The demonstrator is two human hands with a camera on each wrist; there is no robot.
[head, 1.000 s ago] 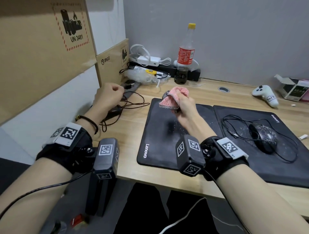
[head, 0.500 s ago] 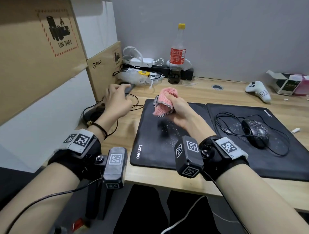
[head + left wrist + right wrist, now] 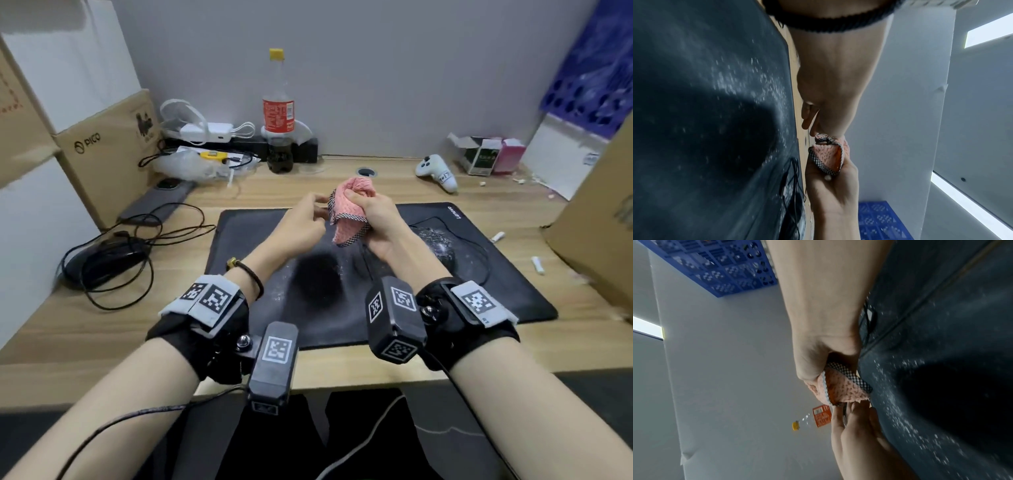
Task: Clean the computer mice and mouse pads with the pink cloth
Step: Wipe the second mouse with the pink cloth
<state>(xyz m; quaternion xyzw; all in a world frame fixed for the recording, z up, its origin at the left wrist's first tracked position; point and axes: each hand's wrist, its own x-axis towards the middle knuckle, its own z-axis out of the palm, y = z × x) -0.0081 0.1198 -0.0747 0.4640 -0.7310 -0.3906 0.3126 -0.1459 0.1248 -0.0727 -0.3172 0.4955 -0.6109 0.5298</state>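
My right hand (image 3: 363,209) grips the bunched pink cloth (image 3: 344,228) with its checked border, raised above the black mouse pads. My left hand (image 3: 320,207) is just to the left of it, thumb and fingers apart, their tips at the cloth's edge. The wrist views show the same cloth (image 3: 827,155) (image 3: 842,391) between both hands. The left pad (image 3: 246,246) has white dust around a dark patch. A dusty black mouse (image 3: 436,243) sits on the right pad (image 3: 496,274), partly hidden by my right hand. A second black mouse (image 3: 106,260) lies on the desk at the left in its coiled cable.
A cola bottle (image 3: 278,113) stands at the back by a charger and power strip. A white controller (image 3: 436,173) and small boxes (image 3: 486,154) lie at the back right. Cardboard boxes stand at the left (image 3: 102,154) and right (image 3: 596,219). A phone (image 3: 161,202) lies at the back left.
My left hand has left the mouse and cable at the left of the desk and come over to the cloth. My right hand still holds the cloth above the pads.
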